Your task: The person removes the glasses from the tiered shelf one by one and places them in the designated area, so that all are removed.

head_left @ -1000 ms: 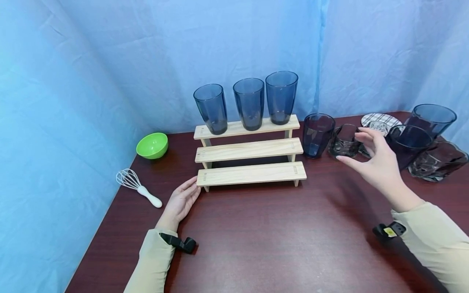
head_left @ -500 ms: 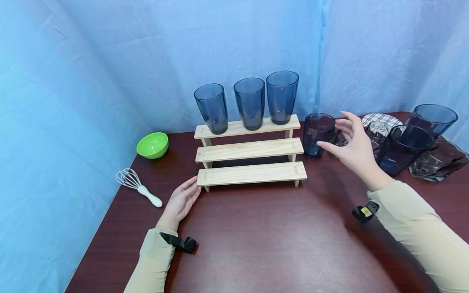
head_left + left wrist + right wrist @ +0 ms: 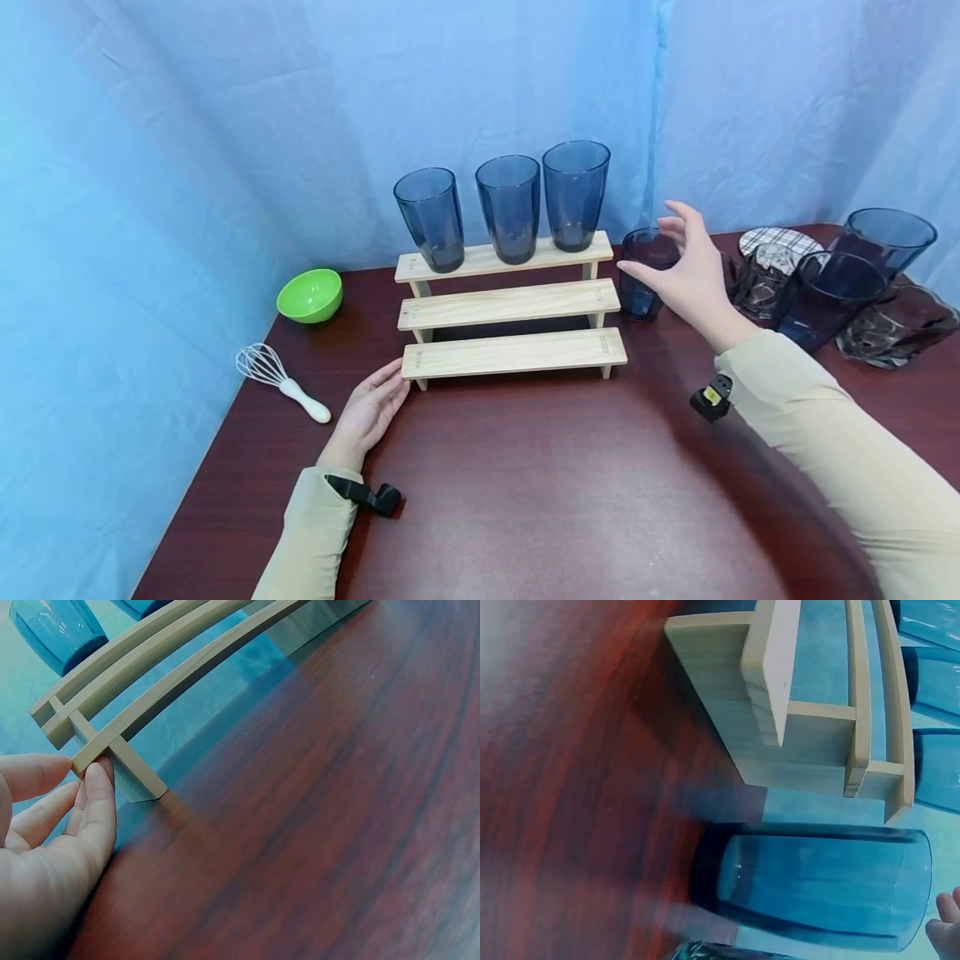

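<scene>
A three-tier wooden display rack (image 3: 513,353) stands on the table, with three tall blue glasses (image 3: 508,208) upright on its top step. My left hand (image 3: 367,414) pinches the left end of the lowest step between thumb and fingers, as the left wrist view shows up close. To the right of the rack a fourth tall blue glass (image 3: 817,889) stands upright on the table. My right hand (image 3: 693,279) is raised beside this glass, thumb and fingers spread in a wide C and holding nothing. In the head view it overlaps part of that glass; its fingertips are level with the rim.
Right of my right hand are two more tall glasses (image 3: 888,242), short wavy-sided glasses (image 3: 900,327) and a checked coaster (image 3: 778,242). A green bowl (image 3: 310,297) and a white whisk (image 3: 288,387) lie at the left. A blue curtain (image 3: 360,100) hangs behind the table.
My right hand has moved left, away from the short glasses to the tall glass beside the rack, its fingers staying spread. The left hand has stayed at the rack.
</scene>
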Action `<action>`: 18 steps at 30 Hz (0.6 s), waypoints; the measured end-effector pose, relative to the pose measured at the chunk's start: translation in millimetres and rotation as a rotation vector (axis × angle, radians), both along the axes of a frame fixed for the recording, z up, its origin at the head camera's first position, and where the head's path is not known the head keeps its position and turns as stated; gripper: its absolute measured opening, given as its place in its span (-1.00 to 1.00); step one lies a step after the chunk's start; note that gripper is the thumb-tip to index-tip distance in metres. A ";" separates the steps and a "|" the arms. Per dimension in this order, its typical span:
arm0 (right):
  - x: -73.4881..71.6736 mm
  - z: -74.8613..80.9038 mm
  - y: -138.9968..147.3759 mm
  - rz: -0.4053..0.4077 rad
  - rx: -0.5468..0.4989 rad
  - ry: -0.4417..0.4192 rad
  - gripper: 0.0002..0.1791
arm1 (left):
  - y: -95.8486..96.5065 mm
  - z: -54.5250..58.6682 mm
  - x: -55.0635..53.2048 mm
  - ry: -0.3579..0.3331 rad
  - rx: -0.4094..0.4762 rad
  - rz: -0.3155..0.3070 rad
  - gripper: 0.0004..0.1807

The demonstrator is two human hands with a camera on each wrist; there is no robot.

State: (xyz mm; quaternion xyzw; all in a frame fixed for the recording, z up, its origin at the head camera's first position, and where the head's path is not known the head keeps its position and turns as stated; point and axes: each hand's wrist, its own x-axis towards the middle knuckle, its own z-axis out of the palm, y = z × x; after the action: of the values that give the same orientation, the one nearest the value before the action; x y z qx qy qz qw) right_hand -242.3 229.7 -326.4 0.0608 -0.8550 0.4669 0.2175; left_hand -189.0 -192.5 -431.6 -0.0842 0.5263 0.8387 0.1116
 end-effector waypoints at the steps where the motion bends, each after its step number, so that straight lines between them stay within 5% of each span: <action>1: -2.0 1.0 -1.5 0.000 0.008 -0.009 -0.01 | 0.3 0.2 -0.1 -0.008 0.002 0.003 -0.45; 18: -37.4 24.5 -24.9 0.030 -0.033 -0.135 0.14 | 1.2 1.9 0.6 -0.013 -0.013 -0.007 -0.45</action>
State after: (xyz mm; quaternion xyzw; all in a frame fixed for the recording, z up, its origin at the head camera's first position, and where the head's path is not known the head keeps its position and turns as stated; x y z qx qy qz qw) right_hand -279.7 204.8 -301.9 0.0385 -0.8588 0.4873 0.1532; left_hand -188.4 -191.2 -429.6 -0.0887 0.5315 0.8342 0.1173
